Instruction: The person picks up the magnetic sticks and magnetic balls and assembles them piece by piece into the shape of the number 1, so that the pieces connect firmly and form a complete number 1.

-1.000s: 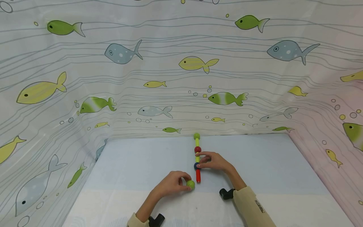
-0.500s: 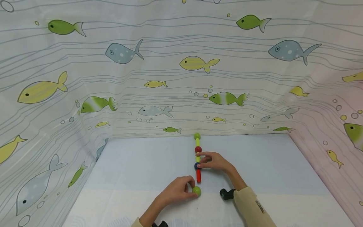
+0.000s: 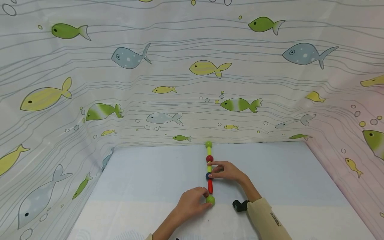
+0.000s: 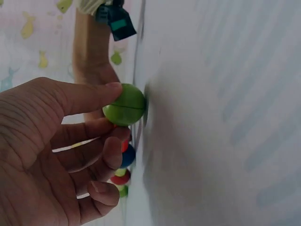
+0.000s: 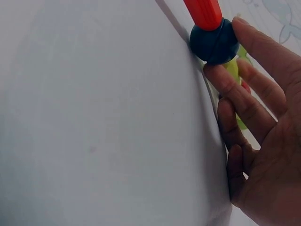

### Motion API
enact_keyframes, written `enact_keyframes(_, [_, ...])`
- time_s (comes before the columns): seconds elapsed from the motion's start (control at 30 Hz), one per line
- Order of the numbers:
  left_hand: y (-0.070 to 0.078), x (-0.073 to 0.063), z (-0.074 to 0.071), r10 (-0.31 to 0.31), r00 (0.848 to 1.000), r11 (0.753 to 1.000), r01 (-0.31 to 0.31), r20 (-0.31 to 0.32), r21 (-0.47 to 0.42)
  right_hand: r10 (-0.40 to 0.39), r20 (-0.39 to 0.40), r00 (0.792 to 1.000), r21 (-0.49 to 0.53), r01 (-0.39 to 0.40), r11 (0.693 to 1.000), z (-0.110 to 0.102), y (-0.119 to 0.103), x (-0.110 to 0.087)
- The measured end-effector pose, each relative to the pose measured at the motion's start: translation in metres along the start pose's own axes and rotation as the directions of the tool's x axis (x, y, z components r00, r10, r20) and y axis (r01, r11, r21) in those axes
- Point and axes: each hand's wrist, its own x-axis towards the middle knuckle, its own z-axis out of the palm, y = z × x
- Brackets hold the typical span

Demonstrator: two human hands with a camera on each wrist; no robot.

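Note:
A straight row of toy balls and rods lies on the table. From the far end it runs green ball (image 3: 208,144), yellow rod (image 3: 209,151), red ball (image 3: 209,158), a second yellow rod, blue ball (image 5: 214,44) and red rod (image 3: 210,186). My left hand (image 3: 193,202) pinches another green ball (image 4: 124,105) between thumb and fingers, right at the near end of the red rod. Whether ball and rod touch, I cannot tell. With thumb and fingers my right hand (image 3: 228,171) holds the blue ball, its forefinger reaching along the second yellow rod.
The table (image 3: 150,173) has a pale blue far part and a whitish near part. Fish-printed sheeting (image 3: 168,103) rises behind it and at both sides. A black wrist camera (image 3: 240,205) sits at the right sleeve (image 3: 267,218).
My left hand has carried the green ball rightward, first nearer me and then slightly forward, to the red rod's near end. The right hand and the row have stayed put.

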Motion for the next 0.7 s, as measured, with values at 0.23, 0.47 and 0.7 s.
enact_keyframes(0.23, [0.0026, -0.0008, 0.0017, 0.017, 0.999, 0.997, -0.013, -0.052, 0.081, -0.010, 0.016, 1.000, 0.011, 0.010, 1.000, -0.0012, 0.0017, 0.0002])
enact_keyframes(0.47, [0.0037, -0.0010, 0.0056, 0.048, 0.995, 0.988, -0.034, -0.087, 0.153, -0.017, 0.021, 1.000, 0.032, 0.017, 0.999, -0.0017, 0.0026, -0.0003])
enact_keyframes(0.7, [0.0028, -0.0012, 0.0058, 0.042, 0.995, 0.993, -0.032, -0.086, 0.112, -0.027, 0.038, 0.999, 0.041, 0.025, 0.999, -0.0015, 0.0013, -0.0008])
